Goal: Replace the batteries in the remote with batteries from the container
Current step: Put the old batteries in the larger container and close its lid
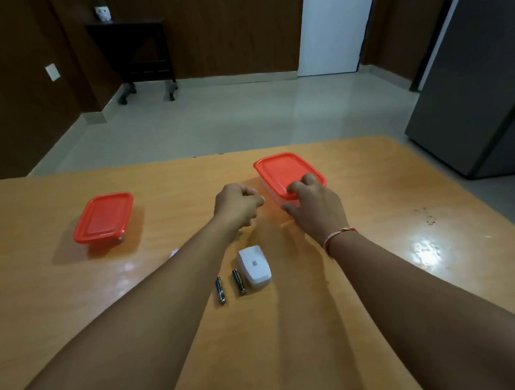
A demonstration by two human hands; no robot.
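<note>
On the white cover, an unreadable code label; right hand grips the container, left hand loosely curled.

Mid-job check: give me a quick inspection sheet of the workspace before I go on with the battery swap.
Surface: orange-brown table, glossy, dark specks near its right edge.
Job's things: right container, red lid on; left container, red lid on, untouched; two batteries lying side by side beside the white remote.
Clutter: small white piece partly hidden by the left forearm; cannot tell what it is.
Hands: right hand gripping the right container's near corner; left hand curled just left of it, whether it holds anything cannot be told.
Cables: nothing seen.
Surroundings: tiled floor, dark cart, white door, grey fridge.
</note>
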